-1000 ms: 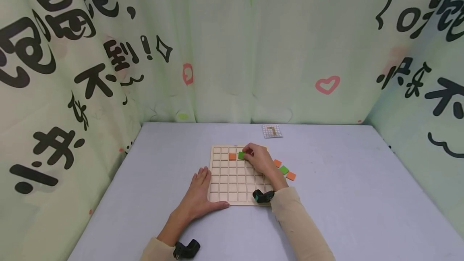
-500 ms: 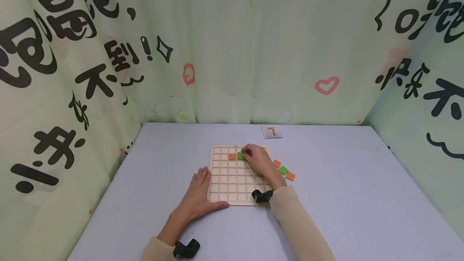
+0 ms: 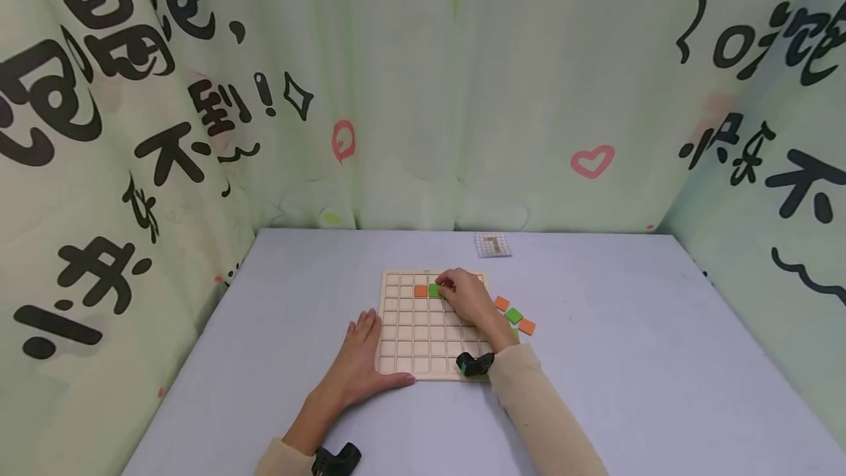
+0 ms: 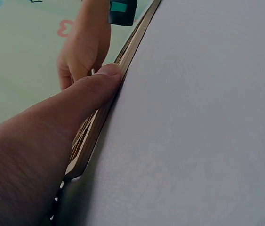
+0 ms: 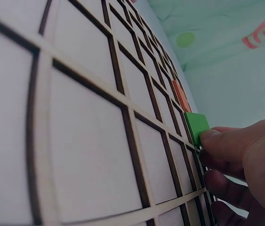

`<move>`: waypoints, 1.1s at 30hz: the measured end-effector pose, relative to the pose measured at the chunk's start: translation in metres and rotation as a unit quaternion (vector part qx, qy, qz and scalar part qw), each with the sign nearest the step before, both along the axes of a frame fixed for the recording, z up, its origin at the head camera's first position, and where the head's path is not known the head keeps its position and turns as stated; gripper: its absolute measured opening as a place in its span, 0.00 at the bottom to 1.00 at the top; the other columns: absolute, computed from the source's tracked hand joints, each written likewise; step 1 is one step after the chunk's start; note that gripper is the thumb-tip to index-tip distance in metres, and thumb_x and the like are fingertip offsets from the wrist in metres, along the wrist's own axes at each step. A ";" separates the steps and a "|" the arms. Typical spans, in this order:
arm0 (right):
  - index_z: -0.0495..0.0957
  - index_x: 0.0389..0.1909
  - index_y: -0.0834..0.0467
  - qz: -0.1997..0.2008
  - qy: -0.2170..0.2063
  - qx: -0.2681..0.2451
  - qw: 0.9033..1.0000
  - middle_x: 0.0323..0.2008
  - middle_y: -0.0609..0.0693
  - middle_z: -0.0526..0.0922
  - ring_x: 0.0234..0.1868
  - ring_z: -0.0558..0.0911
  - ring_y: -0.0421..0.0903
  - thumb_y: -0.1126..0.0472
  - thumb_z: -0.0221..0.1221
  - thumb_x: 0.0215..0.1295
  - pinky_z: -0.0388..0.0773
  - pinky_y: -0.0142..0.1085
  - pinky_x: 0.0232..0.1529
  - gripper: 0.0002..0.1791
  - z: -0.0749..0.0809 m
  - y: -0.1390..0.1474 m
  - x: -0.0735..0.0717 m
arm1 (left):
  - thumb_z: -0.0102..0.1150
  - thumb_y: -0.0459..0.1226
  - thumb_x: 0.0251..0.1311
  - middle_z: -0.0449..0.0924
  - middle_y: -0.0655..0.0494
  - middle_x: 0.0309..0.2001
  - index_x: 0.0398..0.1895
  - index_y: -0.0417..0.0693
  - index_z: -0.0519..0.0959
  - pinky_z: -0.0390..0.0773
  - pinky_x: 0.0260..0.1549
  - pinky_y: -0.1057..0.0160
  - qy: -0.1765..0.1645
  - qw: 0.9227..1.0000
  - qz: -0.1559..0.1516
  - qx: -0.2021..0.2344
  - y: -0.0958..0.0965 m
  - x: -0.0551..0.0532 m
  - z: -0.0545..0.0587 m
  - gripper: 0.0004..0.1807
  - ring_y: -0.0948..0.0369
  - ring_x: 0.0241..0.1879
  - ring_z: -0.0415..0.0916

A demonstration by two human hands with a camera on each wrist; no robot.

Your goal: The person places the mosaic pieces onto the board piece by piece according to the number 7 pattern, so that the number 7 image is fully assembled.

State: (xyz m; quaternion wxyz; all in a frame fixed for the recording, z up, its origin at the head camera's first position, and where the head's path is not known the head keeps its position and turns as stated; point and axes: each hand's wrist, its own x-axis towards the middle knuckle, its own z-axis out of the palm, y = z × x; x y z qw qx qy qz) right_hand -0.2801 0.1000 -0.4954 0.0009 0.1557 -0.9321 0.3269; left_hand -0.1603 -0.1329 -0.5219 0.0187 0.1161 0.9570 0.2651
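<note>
A pale-green curtain (image 3: 403,94) with black lettering and red outlines hangs behind and beside a pale lavender table (image 3: 297,292). With twelve at the far edge, the bare left hand (image 3: 361,360) spreads wide at eight to nine o'clock of a light wooden grid board (image 3: 405,347), fingers straight along its side. In the board's cells, a flat orange square tile (image 3: 420,291) sits at eleven; toward twelve, beside it, is a green square tile (image 3: 434,290), pinched by the bare right hand (image 3: 465,297). A small printed grid card (image 3: 493,245) lies at one, and loose orange and green tiles (image 3: 513,316) at three. The left wrist view shows the thumb resting on the board's edge; the right wrist view shows the pinched tile tilted, its seating unclear.
</note>
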 end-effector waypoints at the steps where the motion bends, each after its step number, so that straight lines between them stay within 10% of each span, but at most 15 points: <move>1: 0.83 0.48 0.57 0.001 0.000 0.002 1.000 0.41 0.51 0.82 0.40 0.78 0.46 0.59 0.60 0.71 0.80 0.43 0.46 0.10 0.000 0.000 0.000 | 0.67 0.72 0.42 0.49 0.36 0.79 0.76 0.31 0.54 0.47 0.79 0.44 0.001 1.000 0.000 0.000 0.000 0.000 0.000 0.70 0.44 0.80 0.43; 33: 0.84 0.55 0.60 0.022 0.047 0.059 0.997 0.42 0.56 0.81 0.39 0.81 0.51 0.60 0.59 0.72 0.81 0.45 0.41 0.15 0.000 -0.002 0.006 | 0.66 0.73 0.42 0.48 0.37 0.79 0.77 0.32 0.53 0.47 0.79 0.44 -0.004 1.000 0.006 0.001 0.000 0.000 -0.003 0.71 0.45 0.81 0.42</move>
